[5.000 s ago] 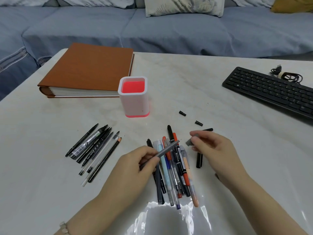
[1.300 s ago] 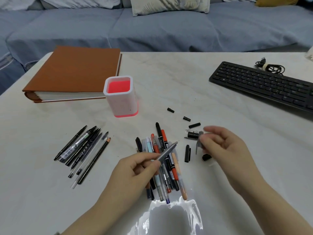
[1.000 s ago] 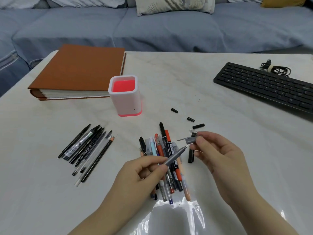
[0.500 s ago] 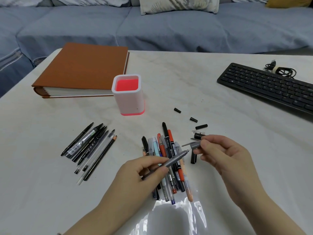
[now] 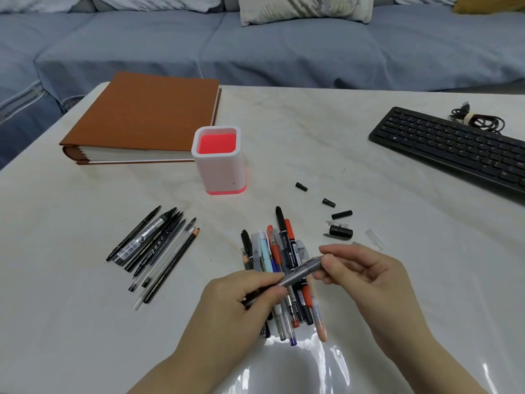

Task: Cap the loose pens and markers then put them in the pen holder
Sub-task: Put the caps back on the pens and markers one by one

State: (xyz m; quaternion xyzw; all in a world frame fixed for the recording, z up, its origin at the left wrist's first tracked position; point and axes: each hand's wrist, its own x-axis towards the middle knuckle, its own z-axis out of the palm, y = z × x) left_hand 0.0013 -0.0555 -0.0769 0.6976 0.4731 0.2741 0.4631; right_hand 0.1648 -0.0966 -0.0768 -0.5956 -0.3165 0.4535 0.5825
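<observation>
Left hand [image 5: 244, 297] has its grip closed around the lower barrel of a grey pen [image 5: 295, 275], thumb and fingers curled on it. The pen is tilted, tip end pointing to about 2 o'clock. Right hand [image 5: 360, 271] has a narrow grip, thumb and fingertips pinching the grey cap [image 5: 314, 263] that sits on that tip end. Can't tell if it's pushed all the way home. Both hands are raised just above the surface [image 5: 369, 180].

Right under the pen is the pile [image 5: 284, 251] of mixed pens and markers in black, orange, blue and peach, lying roughly 12 to 6. At 1 o'clock from the hands there's a chunky black clip cap [image 5: 339, 231]. Three small black caps [image 5: 328, 202] trail off from it toward 11, and a clear cap [image 5: 375, 239] sits just to its 3 o'clock.

Out at 9 o'clock from the pile, well apart, is a second bunch [image 5: 153, 245] of mostly black pens, all slanted the same way.

The holder [image 5: 218, 166], white with a red inside, stands upright at 11 o'clock from the pile, nothing sticking out of it. Just behind it at 10 o'clock lies a thick brown book [image 5: 142, 115]. A black keyboard [image 5: 454, 146] is way over at 2 o'clock with a coiled cable [image 5: 477, 120] behind it. Blue sofa [image 5: 255, 52] runs along 12 o'clock.
</observation>
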